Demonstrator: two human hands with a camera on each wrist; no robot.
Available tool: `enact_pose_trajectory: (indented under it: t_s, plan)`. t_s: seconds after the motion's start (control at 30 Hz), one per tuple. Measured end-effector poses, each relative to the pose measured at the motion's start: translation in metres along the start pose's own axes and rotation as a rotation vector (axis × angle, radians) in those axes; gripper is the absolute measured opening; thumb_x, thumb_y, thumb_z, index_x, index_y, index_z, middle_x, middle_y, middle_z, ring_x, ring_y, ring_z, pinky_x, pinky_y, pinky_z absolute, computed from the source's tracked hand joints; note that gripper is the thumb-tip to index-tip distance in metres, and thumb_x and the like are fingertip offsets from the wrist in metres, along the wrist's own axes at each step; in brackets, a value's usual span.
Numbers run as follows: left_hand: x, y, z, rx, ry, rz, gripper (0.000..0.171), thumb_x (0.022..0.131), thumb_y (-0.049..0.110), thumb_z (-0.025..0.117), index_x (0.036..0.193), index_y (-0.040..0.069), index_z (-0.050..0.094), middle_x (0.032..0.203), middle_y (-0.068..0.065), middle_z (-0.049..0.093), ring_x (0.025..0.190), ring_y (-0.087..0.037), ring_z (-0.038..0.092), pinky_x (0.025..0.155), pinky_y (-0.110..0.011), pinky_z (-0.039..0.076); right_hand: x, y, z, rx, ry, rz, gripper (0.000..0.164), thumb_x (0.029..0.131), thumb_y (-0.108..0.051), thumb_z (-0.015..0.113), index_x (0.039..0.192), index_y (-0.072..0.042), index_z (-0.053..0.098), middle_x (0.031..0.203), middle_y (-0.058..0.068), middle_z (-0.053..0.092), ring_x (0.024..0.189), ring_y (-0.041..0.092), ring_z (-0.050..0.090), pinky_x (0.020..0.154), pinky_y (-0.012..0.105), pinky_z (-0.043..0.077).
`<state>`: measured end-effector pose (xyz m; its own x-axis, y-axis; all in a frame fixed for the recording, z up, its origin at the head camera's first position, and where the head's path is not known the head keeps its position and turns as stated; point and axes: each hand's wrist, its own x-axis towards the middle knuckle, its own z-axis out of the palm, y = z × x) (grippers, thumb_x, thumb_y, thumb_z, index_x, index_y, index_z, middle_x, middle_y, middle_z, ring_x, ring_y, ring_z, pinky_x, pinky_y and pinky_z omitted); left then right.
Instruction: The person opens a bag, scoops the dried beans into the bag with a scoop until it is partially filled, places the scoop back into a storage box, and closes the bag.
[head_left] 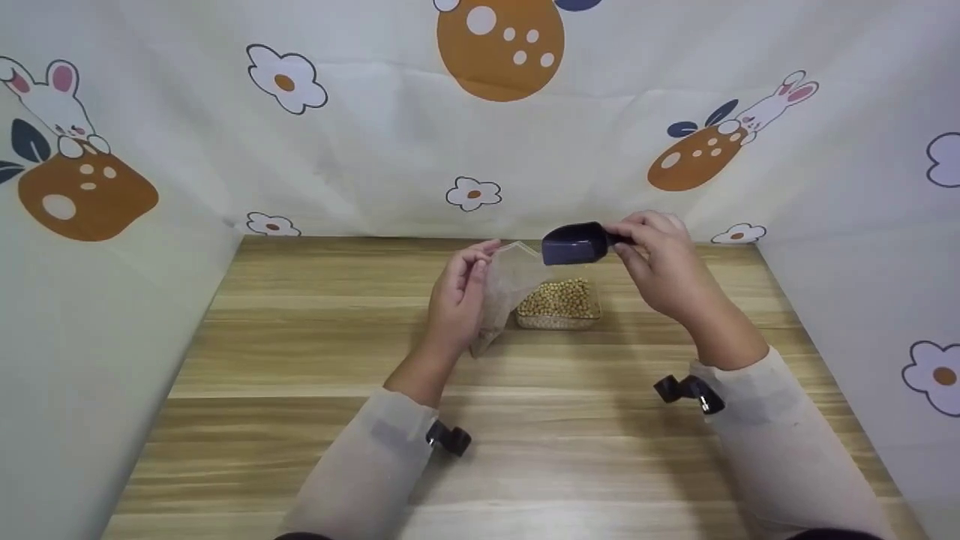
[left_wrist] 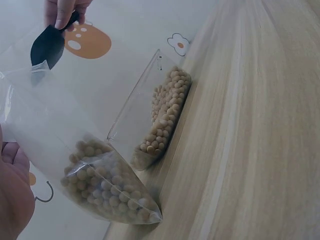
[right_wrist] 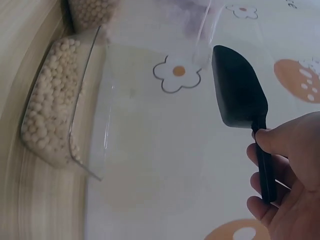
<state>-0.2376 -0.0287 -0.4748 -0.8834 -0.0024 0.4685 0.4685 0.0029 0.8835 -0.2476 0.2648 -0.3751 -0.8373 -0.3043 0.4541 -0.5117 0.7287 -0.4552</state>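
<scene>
My left hand (head_left: 454,300) holds a clear plastic bag (head_left: 511,277) near its open top. Yellowish beans (left_wrist: 112,187) fill the bag's lower part, as the left wrist view shows. Up at the right, my right hand (head_left: 664,262) grips a black scoop (head_left: 574,245) by its handle, with fingers wrapped round it in the right wrist view. The scoop's tip is close beside the bag's mouth, and no beans show in its bowl. Below the scoop, a clear rectangular container (head_left: 559,323) with more beans stands on the table, just right of the bag.
The wood-grain table (head_left: 300,337) runs back to a hanging white cloth (head_left: 375,150) printed with flowers, oranges and rabbits. The same cloth encloses the left and right sides. A small black camera is strapped to each sleeved forearm.
</scene>
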Motion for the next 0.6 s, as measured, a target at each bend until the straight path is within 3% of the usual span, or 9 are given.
enact_pose_trajectory:
  t_s: [0.37,0.6]
  plan:
    - [0.0,0.001,-0.001,0.01,0.001,0.005,0.02,0.115,0.017,0.048,0.113,0.001,0.06,0.148,-0.007,0.068,0.145,-0.02,0.059,0.125,-0.036,0.046,-0.014,0.025,-0.001,-0.027,-0.06,0.112,0.027,0.107,-0.011,0.064,0.132,-0.006,0.074,0.126,0.014,0.07,0.125,0.038,0.053,0.103,0.051,0.043]
    - [0.0,0.002,0.0,0.014,0.003,-0.004,0.019,0.114,0.017,0.049,0.114,0.003,0.06,0.147,-0.006,0.068,0.143,-0.019,0.06,0.125,-0.035,0.046,-0.017,0.036,0.006,-0.032,-0.125,0.143,0.029,0.106,-0.009,0.064,0.133,-0.006,0.073,0.127,0.015,0.069,0.127,0.039,0.053,0.107,0.055,0.043]
